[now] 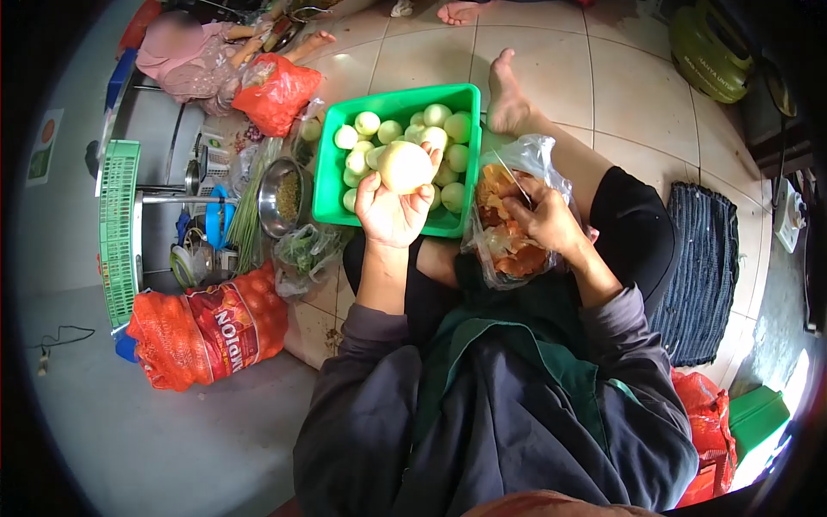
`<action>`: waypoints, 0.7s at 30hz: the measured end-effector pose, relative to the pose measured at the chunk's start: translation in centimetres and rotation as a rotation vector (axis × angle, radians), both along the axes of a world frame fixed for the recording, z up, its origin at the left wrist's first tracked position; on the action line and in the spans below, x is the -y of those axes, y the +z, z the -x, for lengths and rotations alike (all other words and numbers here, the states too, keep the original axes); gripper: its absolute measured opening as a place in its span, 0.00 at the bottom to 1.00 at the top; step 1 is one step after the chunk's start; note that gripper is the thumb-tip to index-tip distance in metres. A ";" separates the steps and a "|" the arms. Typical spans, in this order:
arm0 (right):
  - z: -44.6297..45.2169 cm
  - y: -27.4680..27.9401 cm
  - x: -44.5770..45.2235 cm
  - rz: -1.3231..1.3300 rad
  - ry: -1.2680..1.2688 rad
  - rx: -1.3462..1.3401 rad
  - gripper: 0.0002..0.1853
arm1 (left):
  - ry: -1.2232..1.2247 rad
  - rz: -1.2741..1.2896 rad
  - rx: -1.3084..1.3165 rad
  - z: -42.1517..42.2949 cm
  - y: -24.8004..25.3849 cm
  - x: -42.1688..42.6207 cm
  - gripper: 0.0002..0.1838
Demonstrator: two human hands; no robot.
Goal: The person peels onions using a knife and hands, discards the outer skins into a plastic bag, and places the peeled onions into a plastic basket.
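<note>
My left hand [395,215] is palm up, its fingers wrapped round a pale peeled onion [405,167]. Below that onion stands a green plastic basin [332,159] holding several more peeled onions [437,115]. My right hand [553,222] grips a knife [512,175], whose thin blade points up and left; its handle is mostly hidden by my fingers. Under the right hand, a clear plastic bag [538,155] between my legs is full of orange-brown onion skins [519,262].
At left lie a red net sack [172,340], a metal bowl [281,196], long green beans [248,215] and a bag of greens [303,250]. Another person [185,65] sits beyond a red bag [276,93]. A dark woven mat [696,271] and a green gas cylinder [711,52] are at right.
</note>
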State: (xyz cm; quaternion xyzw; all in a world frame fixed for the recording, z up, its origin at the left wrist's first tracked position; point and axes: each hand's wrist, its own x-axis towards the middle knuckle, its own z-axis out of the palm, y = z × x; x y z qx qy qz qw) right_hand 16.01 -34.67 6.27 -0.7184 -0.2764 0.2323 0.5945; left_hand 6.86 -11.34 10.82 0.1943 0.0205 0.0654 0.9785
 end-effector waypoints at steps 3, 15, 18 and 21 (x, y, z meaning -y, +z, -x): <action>0.0 -0.3 0.0 -0.069 0.011 0.039 0.10 | -0.009 -0.031 -0.007 -0.1 0.0 0.7 0.31; -0.2 1.1 0.8 -0.008 0.198 -0.113 0.26 | 0.025 -0.050 -0.244 -0.2 -1.9 1.9 0.33; 0.3 0.3 0.3 -0.137 0.154 0.117 0.27 | 0.011 -0.056 -0.270 -0.1 -2.4 2.2 0.33; 0.8 0.7 0.1 -0.218 0.174 0.167 0.25 | -0.013 -0.153 -0.322 -0.2 -2.2 2.8 0.34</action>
